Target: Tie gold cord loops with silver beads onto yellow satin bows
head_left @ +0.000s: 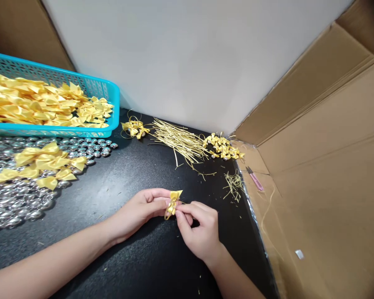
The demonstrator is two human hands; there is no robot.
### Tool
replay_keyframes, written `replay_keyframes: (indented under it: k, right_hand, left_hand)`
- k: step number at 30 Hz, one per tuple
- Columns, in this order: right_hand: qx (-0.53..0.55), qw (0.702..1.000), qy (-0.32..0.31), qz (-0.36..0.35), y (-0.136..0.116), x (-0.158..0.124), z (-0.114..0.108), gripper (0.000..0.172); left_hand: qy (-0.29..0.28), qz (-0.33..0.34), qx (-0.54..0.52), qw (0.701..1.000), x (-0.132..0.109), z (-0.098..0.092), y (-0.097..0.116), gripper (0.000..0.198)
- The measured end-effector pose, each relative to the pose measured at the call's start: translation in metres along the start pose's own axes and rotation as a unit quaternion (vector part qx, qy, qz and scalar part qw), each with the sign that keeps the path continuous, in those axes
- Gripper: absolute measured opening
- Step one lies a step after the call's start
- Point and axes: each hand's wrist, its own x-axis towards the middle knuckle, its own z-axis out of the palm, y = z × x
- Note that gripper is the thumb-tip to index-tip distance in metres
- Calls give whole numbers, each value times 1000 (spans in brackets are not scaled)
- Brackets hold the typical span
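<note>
Between my two hands, above the black table, is a yellow ribbon bow (173, 200). My left hand (149, 204) grips it from the left, thumb and fingers closed on its side. Opposite, my right hand (199, 224) pinches at the bow's right edge, where a thin gold tie (183, 202) sticks out between the fingers. A small pale spot shows in the middle of the bow, too small to name. Fingertips hide part of the bow and most of the tie.
A turquoise basket (115, 106) of yellow bows stands back left. Silver beads (15, 207) with loose bows (46, 160) lie before it. Gold ties (179, 139), finished-looking bow clusters (222, 147) and tie scraps (233, 185) lie behind my hands. Pink-handled snips (255, 180) rest on cardboard at right.
</note>
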Motion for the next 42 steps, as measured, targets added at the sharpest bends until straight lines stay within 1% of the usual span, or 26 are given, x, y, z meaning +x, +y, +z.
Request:
replay_keyframes:
  k: [3,8,13,20,24,27,30,33,35,42]
  right_hand:
    - [-23,1000,1,-6,1,-1,0,18]
    - [-50,999,-4,-6,2,-2,2,17]
    - [-48,999,3,-13,1,-1,3,18]
    - [-31,999,-2,-4,2,-1,3,18]
    - [-19,1000,3,3,1,-1,4,17]
    - [-12,1000,4,8,0,-1,4,18]
    - [1,1000,4,13,-1,-1,5,19]
    - [10,1000,2,14,-1,-1,4,20]
    - [8,1000,0,15,0,-1,4,20]
    - [9,1000,11,16,1,-2,4,18]
  left_hand:
    - [7,6,1,1000,0,0,-1,19]
    - [33,9,15,999,0,1,-1,22]
    - [42,10,21,999,0,2,0,24]
    - [53,-2,25,998,0,2,3,32]
    - [39,8,-9,999,0,2,3,31]
    - [20,31,-21,999,-1,2,0,33]
    - [28,59,8,998,-1,2,-3,32]
    - [50,71,50,995,-1,2,-5,30]
    - [55,77,70,993,-1,2,-6,30]
    - [36,91,106,990,-1,0,-4,26]
